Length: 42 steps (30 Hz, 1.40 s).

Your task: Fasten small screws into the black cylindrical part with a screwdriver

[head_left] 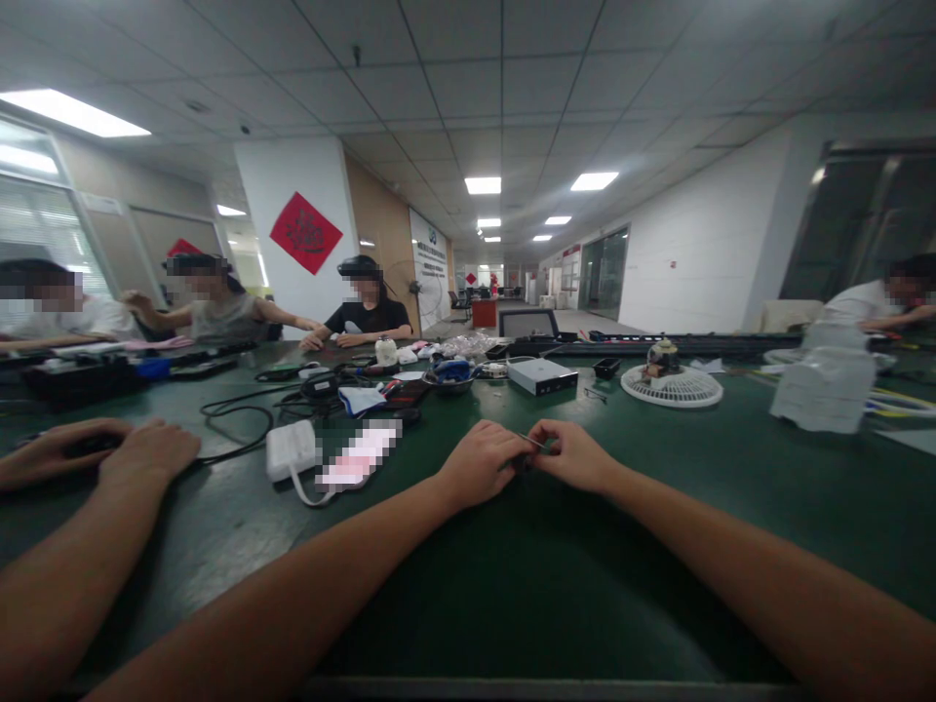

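Observation:
Above the green table (658, 546), my left hand (483, 463) and my right hand (574, 456) meet with fingertips nearly touching. Both have their fingers closed around a thin, greyish metal piece (533, 442), which slants between them. Its exact kind is too small to make out, and the fingers cover part of it. Beyond the hands lies a silver box with a black front, like an optical disc drive (541, 376). A pair of glasses or a thin wire-like item (596, 395) rests to its right, near a small black tray (606, 368).
At my left, another person's hands (150, 453) rest on the table by a black cable. A white power bank (291, 450) and a blurred-out phone (358, 456) lie nearer me. A white fan grille with motor (671, 385) and a translucent plastic piece (826, 385) stand right. Several people sit around.

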{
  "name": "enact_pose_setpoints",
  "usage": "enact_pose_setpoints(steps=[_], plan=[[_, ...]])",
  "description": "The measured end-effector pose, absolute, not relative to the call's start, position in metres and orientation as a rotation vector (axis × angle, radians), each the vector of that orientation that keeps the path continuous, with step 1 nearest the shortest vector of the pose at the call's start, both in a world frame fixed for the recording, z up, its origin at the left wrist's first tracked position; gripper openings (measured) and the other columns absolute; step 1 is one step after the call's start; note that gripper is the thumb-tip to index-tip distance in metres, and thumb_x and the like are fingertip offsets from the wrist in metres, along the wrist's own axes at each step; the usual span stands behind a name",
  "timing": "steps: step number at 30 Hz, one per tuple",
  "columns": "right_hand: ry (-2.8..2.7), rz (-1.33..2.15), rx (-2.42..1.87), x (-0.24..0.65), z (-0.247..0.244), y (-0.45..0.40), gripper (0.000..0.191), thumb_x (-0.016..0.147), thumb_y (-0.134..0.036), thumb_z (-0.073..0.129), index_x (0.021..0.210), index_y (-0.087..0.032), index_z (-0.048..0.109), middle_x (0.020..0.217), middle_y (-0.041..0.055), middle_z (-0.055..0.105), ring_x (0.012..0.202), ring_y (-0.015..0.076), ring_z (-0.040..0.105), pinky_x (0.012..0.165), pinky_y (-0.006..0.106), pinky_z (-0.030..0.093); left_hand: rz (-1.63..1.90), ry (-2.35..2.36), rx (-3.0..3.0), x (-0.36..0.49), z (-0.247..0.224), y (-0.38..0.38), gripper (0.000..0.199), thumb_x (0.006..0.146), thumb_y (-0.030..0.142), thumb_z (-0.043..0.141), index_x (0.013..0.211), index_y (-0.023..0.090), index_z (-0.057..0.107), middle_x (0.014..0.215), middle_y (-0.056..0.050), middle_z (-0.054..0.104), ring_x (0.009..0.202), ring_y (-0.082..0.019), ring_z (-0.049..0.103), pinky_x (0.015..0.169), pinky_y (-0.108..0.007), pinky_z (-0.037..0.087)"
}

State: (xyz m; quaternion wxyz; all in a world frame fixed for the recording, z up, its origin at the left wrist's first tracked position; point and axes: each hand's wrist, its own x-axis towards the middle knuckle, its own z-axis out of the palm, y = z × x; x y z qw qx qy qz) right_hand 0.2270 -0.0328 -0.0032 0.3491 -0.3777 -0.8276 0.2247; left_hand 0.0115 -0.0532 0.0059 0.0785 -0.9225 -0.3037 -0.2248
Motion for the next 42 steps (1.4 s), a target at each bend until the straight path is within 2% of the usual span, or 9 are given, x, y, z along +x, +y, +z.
enact_pose_setpoints(steps=[3, 8, 15, 20, 27, 32, 35, 42], plan=[[-2.154, 0.573, -0.994, 0.227, -0.002, -0.034, 0.015, 0.078, -0.024, 0.069, 0.091, -0.016, 0.067, 0.089, 0.0028, 0.071, 0.074, 0.0151, 0.063, 0.065, 0.026, 0.045, -0.666, -0.890, -2.769, 0.011, 0.006, -0.054, 0.034, 0.087, 0.018, 0.061, 0.121, 0.022, 0.063, 0.117, -0.006, 0.071, 0.107, -0.022, 0.062, 0.097, -0.037, 0.039], [-2.195, 0.412, -1.073, 0.227, 0.005, -0.040, 0.018, 0.079, -0.029, 0.070, 0.094, -0.019, 0.068, 0.090, 0.0018, 0.072, 0.069, 0.0140, 0.061, 0.062, 0.025, 0.042, -0.677, -0.991, -2.741, 0.013, 0.005, -0.054, 0.037, 0.087, 0.022, 0.065, 0.123, 0.023, 0.062, 0.113, -0.006, 0.071, 0.105, -0.022, 0.063, 0.096, -0.037, 0.040], [-2.148, 0.295, -1.195, 0.229, 0.006, -0.035, 0.014, 0.084, -0.029, 0.064, 0.093, -0.019, 0.065, 0.087, 0.0028, 0.071, 0.068, 0.0149, 0.061, 0.061, 0.026, 0.041, -0.855, -1.293, -2.559, 0.014, 0.000, -0.048, 0.030, 0.083, 0.021, 0.066, 0.113, 0.023, 0.067, 0.107, -0.005, 0.073, 0.100, -0.025, 0.065, 0.090, -0.039, 0.044], [-2.200, 0.235, -1.202, 0.232, 0.007, -0.033, 0.017, 0.085, -0.024, 0.062, 0.101, -0.020, 0.066, 0.088, 0.0017, 0.073, 0.066, 0.0142, 0.061, 0.060, 0.026, 0.040, -0.915, -1.455, -2.475, 0.009, 0.000, -0.044, 0.026, 0.080, 0.017, 0.066, 0.106, 0.023, 0.069, 0.103, -0.004, 0.074, 0.096, -0.024, 0.066, 0.087, -0.038, 0.046], [-2.237, 0.156, -1.221, 0.230, 0.008, -0.033, 0.015, 0.087, -0.026, 0.062, 0.097, -0.021, 0.072, 0.089, 0.0028, 0.074, 0.074, 0.0171, 0.063, 0.064, 0.028, 0.042, -0.803, -1.309, -2.575, 0.013, 0.001, -0.050, 0.030, 0.079, 0.014, 0.065, 0.108, 0.023, 0.068, 0.102, -0.003, 0.074, 0.098, -0.024, 0.065, 0.089, -0.039, 0.045], [-2.314, 0.181, -1.223, 0.232, 0.005, -0.029, 0.020, 0.092, -0.032, 0.057, 0.097, -0.022, 0.075, 0.090, 0.0039, 0.075, 0.079, 0.0189, 0.066, 0.068, 0.029, 0.044, -0.800, -1.293, -2.537, 0.013, 0.001, -0.050, 0.029, 0.080, 0.017, 0.064, 0.108, 0.024, 0.067, 0.102, -0.004, 0.072, 0.097, -0.024, 0.064, 0.086, -0.039, 0.044], [-2.374, 0.193, -1.148, 0.232, 0.007, -0.033, 0.022, 0.089, -0.037, 0.062, 0.101, -0.023, 0.076, 0.093, 0.0040, 0.076, 0.082, 0.0198, 0.067, 0.070, 0.029, 0.046, -0.820, -1.287, -2.512, 0.012, 0.001, -0.050, 0.030, 0.079, 0.015, 0.063, 0.108, 0.023, 0.067, 0.105, -0.004, 0.070, 0.100, -0.024, 0.063, 0.086, -0.038, 0.044], [-2.337, 0.122, -1.139, 0.234, 0.010, -0.033, 0.024, 0.091, -0.032, 0.059, 0.102, -0.025, 0.079, 0.095, 0.0036, 0.078, 0.084, 0.0205, 0.068, 0.072, 0.030, 0.047, -0.816, -1.272, -2.516, 0.012, 0.003, -0.052, 0.034, 0.083, 0.016, 0.062, 0.115, 0.023, 0.068, 0.110, -0.004, 0.068, 0.100, -0.022, 0.061, 0.084, -0.036, 0.045]])
